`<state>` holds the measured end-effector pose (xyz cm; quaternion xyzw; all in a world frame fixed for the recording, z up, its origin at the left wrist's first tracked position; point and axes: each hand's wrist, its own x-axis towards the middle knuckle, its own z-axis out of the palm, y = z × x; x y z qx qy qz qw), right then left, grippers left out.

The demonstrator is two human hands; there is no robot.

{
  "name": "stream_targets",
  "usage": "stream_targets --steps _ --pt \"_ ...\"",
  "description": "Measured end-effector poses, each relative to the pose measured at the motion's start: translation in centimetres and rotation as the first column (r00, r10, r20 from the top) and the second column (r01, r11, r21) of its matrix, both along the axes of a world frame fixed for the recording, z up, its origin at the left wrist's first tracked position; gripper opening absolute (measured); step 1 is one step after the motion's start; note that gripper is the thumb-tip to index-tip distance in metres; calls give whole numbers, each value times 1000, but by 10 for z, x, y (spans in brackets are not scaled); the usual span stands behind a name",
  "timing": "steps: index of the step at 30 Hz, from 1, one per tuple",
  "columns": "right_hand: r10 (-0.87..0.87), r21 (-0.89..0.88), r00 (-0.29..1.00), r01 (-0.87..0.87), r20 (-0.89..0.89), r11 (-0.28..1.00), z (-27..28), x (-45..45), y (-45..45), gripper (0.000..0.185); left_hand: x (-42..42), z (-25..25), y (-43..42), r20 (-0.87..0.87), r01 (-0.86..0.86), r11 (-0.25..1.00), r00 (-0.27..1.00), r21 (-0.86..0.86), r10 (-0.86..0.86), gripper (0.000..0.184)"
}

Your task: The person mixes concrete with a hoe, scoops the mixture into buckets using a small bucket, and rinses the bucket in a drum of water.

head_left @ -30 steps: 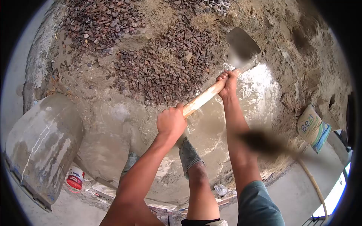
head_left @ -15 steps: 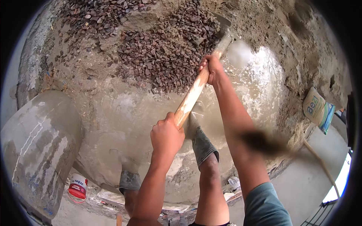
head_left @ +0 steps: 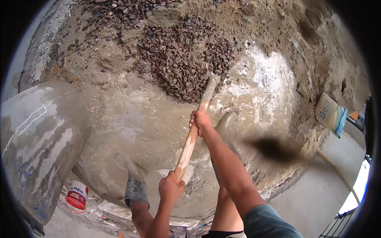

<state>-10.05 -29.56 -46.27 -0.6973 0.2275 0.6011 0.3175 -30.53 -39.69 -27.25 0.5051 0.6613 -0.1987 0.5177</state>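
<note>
"Vinilex" shows upside down on the white part of the bucket [head_left: 77,196]; "Nippon Paint" in smaller letters on its red part; the sack [head_left: 331,115] reads "Bezi", or perhaps "Bezt", in large letters.

Gravel heap [head_left: 184,59] blocks fwd; room over wet mix [head_left: 158,139] betw. L boot [head_left: 136,190] & handle [head_left: 187,149]; grey tub [head_left: 43,137] bars L, bag [head_left: 329,114] R.

The tool [head_left: 188,150] hides its blade (in gravel [head_left: 178,61]).
</note>
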Motion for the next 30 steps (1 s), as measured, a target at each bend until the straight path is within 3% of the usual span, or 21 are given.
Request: stream_targets --steps 4,8,11,13,14,17,21,22,25,30 --pt "27 -94 997 -34 -72 995 7 -31 -77 11 -18 19 -76 -67 15 999 998 -29 -17 28" --pt "78 -134 987 -97 -139 986 52 -61 -146 11 -17 82 -122 -148 -65 979 988 -193 36 29" --pt "79 -114 983 -98 -163 989 82 -47 -160 11 13 119 -119 -195 -147 746 981 -649 23 49" --pt "18 -56 987 -27 -159 998 100 -15 -156 9 30 105 -129 -69 -121 944 992 -307 104 30" --pt "-16 1 991 16 -129 1000 99 7 -144 9 36 93 -134 -1 -121 986 993 -115 122 24" --pt "-86 230 996 77 29 970 77 110 -50 7 89 14 -55 258 -63 998 965 13 57 30" --pt "-149 500 978 57 146 864 22 243 101 5 191 -63 108 363 -32 993 932 115 -12 32" --pt "-135 484 978 43 157 874 2 272 130 5 210 -72 135 357 -25 975 932 219 -56 33" --pt "-47 369 991 -2 125 930 -20 286 156 12 229 -91 148 366 -48 977 930 208 -32 31" --pt "77 121 978 -102 195 987 -18 187 64 15 149 -71 50 334 -103 995 938 0 97 33"
